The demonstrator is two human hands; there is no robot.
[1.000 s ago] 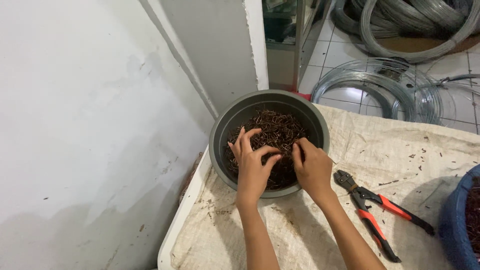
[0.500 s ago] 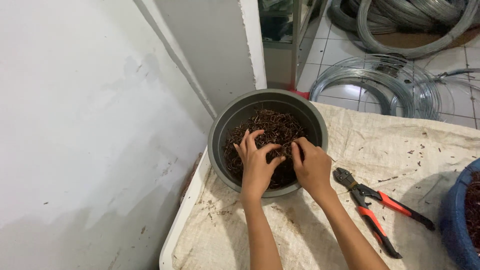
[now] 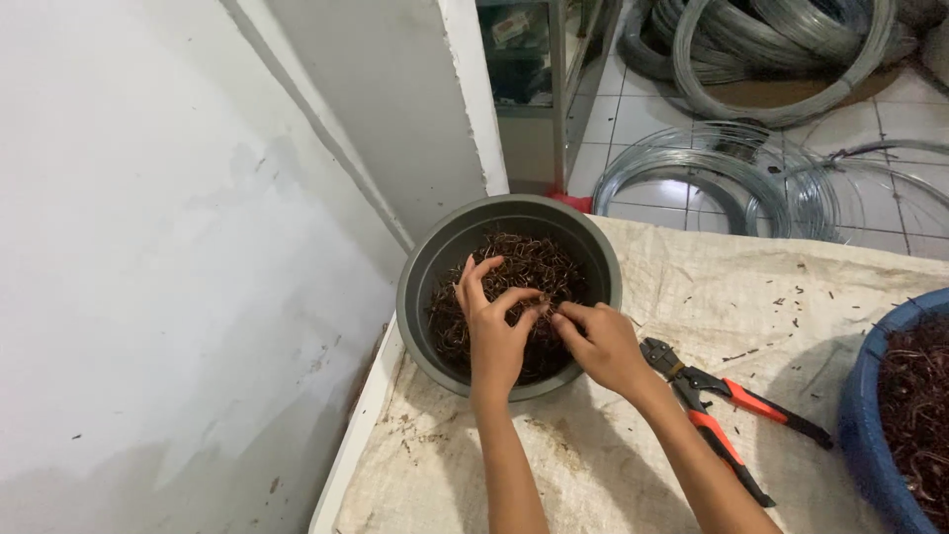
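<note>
Both hands over grey bowl (image 3: 425, 287) of dark wire bits (image 3: 539, 267): left hand (image 3: 494, 331) and right hand (image 3: 601, 341) pinch bits w/ fingertips, hard to make out. Blue tub (image 3: 862, 415) cut off at edge.

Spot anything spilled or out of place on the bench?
Yes, minor. Small dark bits lie scattered over the sackcloth cover between the grey bowl and the blue tub, like the brown pieces in both. Orange-handled cutters lie loose beside the right hand. Nothing looks damaged.
</note>
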